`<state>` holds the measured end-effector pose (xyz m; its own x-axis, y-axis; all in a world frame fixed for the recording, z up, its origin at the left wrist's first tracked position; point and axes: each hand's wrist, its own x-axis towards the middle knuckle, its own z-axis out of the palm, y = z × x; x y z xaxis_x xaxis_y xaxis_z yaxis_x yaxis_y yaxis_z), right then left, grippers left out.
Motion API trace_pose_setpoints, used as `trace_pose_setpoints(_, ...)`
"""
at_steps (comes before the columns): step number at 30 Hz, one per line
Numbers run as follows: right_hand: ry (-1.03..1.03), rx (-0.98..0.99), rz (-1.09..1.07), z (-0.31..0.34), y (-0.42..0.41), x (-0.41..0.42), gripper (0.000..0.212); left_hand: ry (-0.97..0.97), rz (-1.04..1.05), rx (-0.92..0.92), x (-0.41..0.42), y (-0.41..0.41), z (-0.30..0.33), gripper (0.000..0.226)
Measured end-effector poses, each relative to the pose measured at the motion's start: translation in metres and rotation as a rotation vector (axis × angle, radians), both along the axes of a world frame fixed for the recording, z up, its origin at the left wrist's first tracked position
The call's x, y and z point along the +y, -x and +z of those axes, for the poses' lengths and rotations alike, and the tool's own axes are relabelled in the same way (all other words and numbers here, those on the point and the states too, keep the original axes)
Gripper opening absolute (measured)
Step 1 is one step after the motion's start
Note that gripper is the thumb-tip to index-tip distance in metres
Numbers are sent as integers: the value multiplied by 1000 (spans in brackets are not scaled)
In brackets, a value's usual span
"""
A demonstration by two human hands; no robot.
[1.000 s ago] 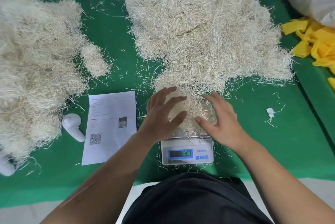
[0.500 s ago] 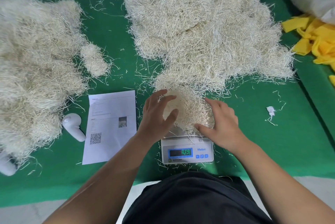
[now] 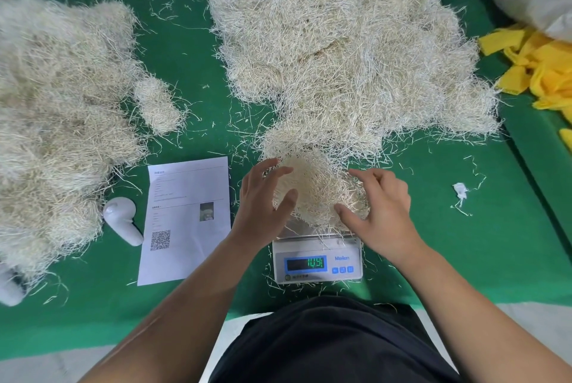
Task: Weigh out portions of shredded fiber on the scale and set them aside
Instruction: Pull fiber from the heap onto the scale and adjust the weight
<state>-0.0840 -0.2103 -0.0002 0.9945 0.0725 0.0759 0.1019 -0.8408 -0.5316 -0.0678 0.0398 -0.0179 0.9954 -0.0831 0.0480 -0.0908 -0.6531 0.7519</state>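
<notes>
Your left hand (image 3: 263, 200) and right hand (image 3: 379, 210) cup the fiber portion (image 3: 312, 187) from either side, fingers loosely curved against its flanks, thumbs at its near edge; whether they squeeze or merely touch cannot be told. The portion sits on the steel pan of the digital scale (image 3: 317, 258), a pale, rounded, tangled wad of thin straw-like shreds, its far edge running into the large fiber heap (image 3: 340, 42) behind. Scale display is lit green; digits too blurred to read with certainty. Stray shreds lie around the scale on the green mat (image 3: 464, 258). Second fiber heap (image 3: 55, 122) lies far left, with a small separate clump (image 3: 156, 105) beside it. Printed sheet with QR code (image 3: 185, 218) lies left of the scale. Against one second ago: both hands have drawn closer round the wad, fingers more curled, and the wad looks rounder.
</notes>
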Motion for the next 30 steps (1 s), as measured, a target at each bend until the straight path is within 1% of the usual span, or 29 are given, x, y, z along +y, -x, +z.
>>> trace_pose_setpoints(2,27,156,2,-1,-3,3,88,-19,1,74,-6,-1,3,55)
trace_pose_setpoints(4,65,349,39,-4,-8,14,99,-67,-38,220,-21,-3,8,66)
trace_pose_setpoints(5,54,399,60,-5,-11,21,97,-79,-72,298,-31,-4,12,71)
trace_pose_setpoints(6,-4,419,83,-5,-14,30,89,-43,-97,364,-41,-6,17,76)
trace_pose_setpoints(7,-89,419,104,-2,-18,38,78,60,-102,415,-50,-8,24,82)
trace_pose_setpoints(9,-299,411,85,10,-22,53,60,374,-60,496,-61,-11,41,95)
trace_pose_setpoints(10,-421,402,49,17,-22,59,56,509,-26,521,-63,-11,50,99)
trace_pose_setpoints(12,-659,353,-31,35,-23,67,54,675,75,531,-58,-15,67,103)
trace_pose_setpoints(13,-789,346,-47,46,-24,70,53,747,149,527,-54,-21,75,99)
trace_pose_setpoints(14,-929,355,-43,57,-26,72,52,834,225,524,-50,-27,81,88)
trace_pose_setpoints(15,-1050,369,-16,69,-30,75,52,932,298,518,-47,-33,88,71)
trace_pose_setpoints(16,-1112,349,21,82,-32,78,51,1012,352,497,-43,-39,95,48)
trace_pose_setpoints(17,-1113,268,51,93,-34,81,51,1064,389,478,-40,-44,101,29)
trace_pose_setpoints(18,-1042,122,56,103,-33,83,54,1123,402,478,-37,-48,107,22)
trace_pose_setpoints(19,-923,-54,47,110,-33,85,60,1222,385,502,-35,-50,114,28)
trace_pose_setpoints(20,-758,-192,33,112,-33,85,72,1318,365,549,-33,-51,117,43)
trace_pose_setpoints(21,-641,-246,31,114,-33,84,88,1354,349,595,-32,-53,121,54)
trace_pose_setpoints(22,-591,-185,68,118,-34,85,102,1316,317,638,-33,-54,128,54)
trace_pose_setpoints(23,-611,-53,126,123,-37,85,106,1243,268,661,-34,-57,132,47)
trace_pose_setpoints(24,-650,63,180,130,-42,85,92,1178,221,673,-33,-59,140,39)
trace_pose_setpoints(25,-736,123,197,134,-47,85,64,1132,164,635,-34,-61,149,35)
trace_pose_setpoints(26,-828,109,154,137,-54,85,37,1044,116,562,-36,-62,161,34)
trace_pose_setpoints(27,-921,76,75,139,-61,86,23,950,62,479,-37,-64,167,31)
trace_pose_setpoints(28,-968,40,6,140,-67,87,20,866,44,408,-38,-65,175,30)
trace_pose_setpoints(30,-1049,14,-60,147,-78,93,20,888,65,287,-42,-65,182,31)
